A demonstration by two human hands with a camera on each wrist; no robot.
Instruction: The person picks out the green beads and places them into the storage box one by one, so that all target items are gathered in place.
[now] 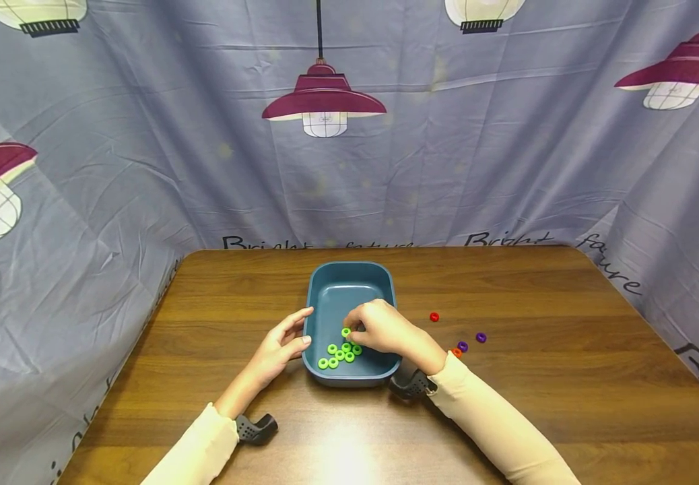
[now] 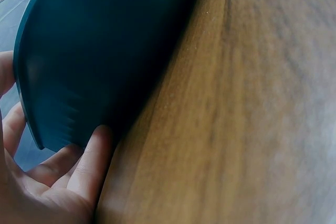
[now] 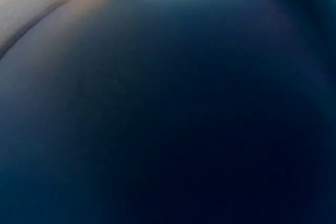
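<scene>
A blue rectangular bin [image 1: 352, 381] stands on the table, with several small green rings [image 1: 340, 355] lying in its near part. My right hand [image 1: 380, 327] reaches inside over the rim, thumb and forefinger pinching one green ring [image 1: 346, 332] above the others. On the bin's left side, my left hand [image 1: 278, 345] rests its fairly straight fingers and thumb against the wall. The left wrist view shows those fingers [image 2: 90, 169] along the dark outer wall. Only a dark blur fills most of the right wrist view; the right fingertips are hidden there.
Right of the bin lie a red ring [image 1: 434, 316], two purple rings [image 1: 481, 337] and an orange ring [image 1: 456, 352], the last close to the right forearm. The wooden table [image 1: 234, 289] ends at a grey-blue curtain [image 1: 422, 168] printed with lamps.
</scene>
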